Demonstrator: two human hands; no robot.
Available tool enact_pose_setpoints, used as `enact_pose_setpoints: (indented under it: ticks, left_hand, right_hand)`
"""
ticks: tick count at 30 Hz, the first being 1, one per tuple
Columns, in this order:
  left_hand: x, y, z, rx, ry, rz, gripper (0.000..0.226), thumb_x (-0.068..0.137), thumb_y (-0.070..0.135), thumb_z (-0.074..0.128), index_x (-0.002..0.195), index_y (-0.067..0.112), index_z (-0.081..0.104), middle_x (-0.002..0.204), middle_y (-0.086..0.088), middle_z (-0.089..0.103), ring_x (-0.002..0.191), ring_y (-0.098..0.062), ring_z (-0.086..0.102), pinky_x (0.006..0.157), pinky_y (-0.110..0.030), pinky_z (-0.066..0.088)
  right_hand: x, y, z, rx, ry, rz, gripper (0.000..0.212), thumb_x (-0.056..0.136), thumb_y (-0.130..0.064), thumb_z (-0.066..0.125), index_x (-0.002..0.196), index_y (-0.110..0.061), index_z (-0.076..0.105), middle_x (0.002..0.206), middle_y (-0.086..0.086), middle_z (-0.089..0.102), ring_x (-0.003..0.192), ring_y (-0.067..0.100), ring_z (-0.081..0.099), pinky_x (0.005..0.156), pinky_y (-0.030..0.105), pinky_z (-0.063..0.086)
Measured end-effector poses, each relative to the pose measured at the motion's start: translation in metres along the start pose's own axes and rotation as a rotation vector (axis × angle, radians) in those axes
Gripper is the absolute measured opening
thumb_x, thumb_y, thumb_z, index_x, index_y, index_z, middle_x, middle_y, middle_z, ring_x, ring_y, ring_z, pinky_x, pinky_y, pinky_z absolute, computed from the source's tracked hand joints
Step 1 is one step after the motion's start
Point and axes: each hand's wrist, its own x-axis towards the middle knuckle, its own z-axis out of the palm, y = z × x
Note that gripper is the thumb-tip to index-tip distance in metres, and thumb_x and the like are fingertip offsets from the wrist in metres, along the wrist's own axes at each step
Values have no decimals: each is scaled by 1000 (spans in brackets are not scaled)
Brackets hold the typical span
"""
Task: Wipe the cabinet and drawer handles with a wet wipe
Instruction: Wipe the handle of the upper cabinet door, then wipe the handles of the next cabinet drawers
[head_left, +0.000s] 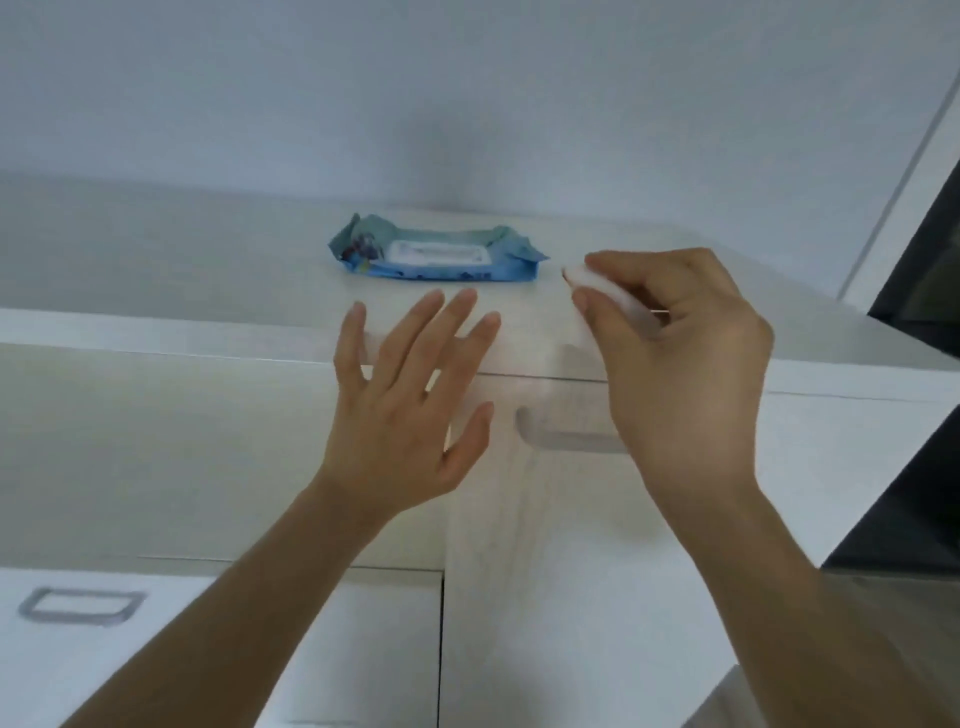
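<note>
A folded white wet wipe (592, 280) is being pinched by the R hand (691, 358), w/ thumb and curled fingers clamped on it. The wipe's end is being pushed out past the fingertips toward the wipe pack (436, 254), just right of the pack's front corner. The pack, blue w/ a white flap lid, is being supported flat by the pale cabinet top (182, 260). The L hand (410, 410) is being held in front of and below the pack, fingers straight and spread apart, nothing being gripped. Whether it's being pressed on the cabinet front or held just off it can't be told, the edges being blurred. A recessed drawer handle (566, 434) is being shown below & right of the pack, between the two hands, its right end being covered by the R hand. The wipe is being held above that handle, apart from it. A 2nd handle (80, 605), grey-rimmed, is being shown well below & left of the pack.
</note>
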Motion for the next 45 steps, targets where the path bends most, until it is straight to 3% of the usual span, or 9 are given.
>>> enact_pose_setpoints:
  ticks: [8,12,16,23,29,31,35,39,45]
  left_hand:
    - [69,-38,-65,-113,-676,-137,44,89,36,50,123,10,60,128,-9,59,119,-26,55,109,-49,31]
    - [94,-63,-111,-135,-924,-182,49,89,34,57,134,12,52,137,-7,52,128,-23,47,115,-43,22]
    - [100,-92,-156,-92,-1011,-198,51,91,34,53,138,14,48,141,-6,49,131,-21,43,116,-40,16]
    - [57,-144,-208,-26,-1174,-231,59,98,39,34,151,21,17,155,2,24,143,-14,16,117,-32,-5]
    - [4,-226,-248,17,-1267,-149,60,98,38,34,151,20,14,155,2,23,144,-15,11,117,-35,-8]
    - [-19,-259,-261,-14,-1278,-114,61,96,38,40,150,18,20,152,0,30,143,-16,18,118,-36,-4]
    - [-61,-309,-284,-31,-1212,23,64,62,42,79,119,16,66,112,1,68,111,-15,60,104,-39,40]
    - [-110,-343,-285,-80,-1390,-1,60,94,33,43,148,15,25,149,-2,35,141,-18,22,118,-37,-1]
    - [-146,-350,-260,-120,-1395,-43,61,96,35,36,151,19,14,155,2,24,144,-14,13,117,-35,-8]
  right_hand:
    - [75,-30,12,-113,-401,311,18,85,-21,67,103,-17,70,98,3,64,80,9,54,65,3,37]
    - [95,-54,12,-146,-674,400,24,85,-10,64,109,-13,67,104,6,63,82,8,49,65,4,32]
    - [99,-83,14,-109,-806,410,22,86,-6,58,106,-11,67,100,5,61,72,2,48,64,2,35]
    - [75,-132,42,-221,-905,326,26,89,-8,53,111,-14,65,105,6,60,91,14,55,78,15,37]
    - [30,-199,103,-235,-934,293,22,90,-9,54,107,-13,67,104,7,60,93,16,56,75,14,37]
    - [8,-224,131,-214,-924,323,21,88,-8,55,104,-12,69,102,8,60,92,18,57,72,13,35]
    - [-36,-262,182,-169,-919,425,22,86,-6,55,100,-13,70,94,2,60,78,7,52,65,7,35]
    - [-78,-280,209,-132,-942,543,21,87,-5,55,100,-12,70,91,-4,55,78,6,52,60,1,39]
    - [-108,-264,229,-87,-898,745,16,84,-10,62,98,-13,71,92,-4,60,79,5,54,59,-1,38]
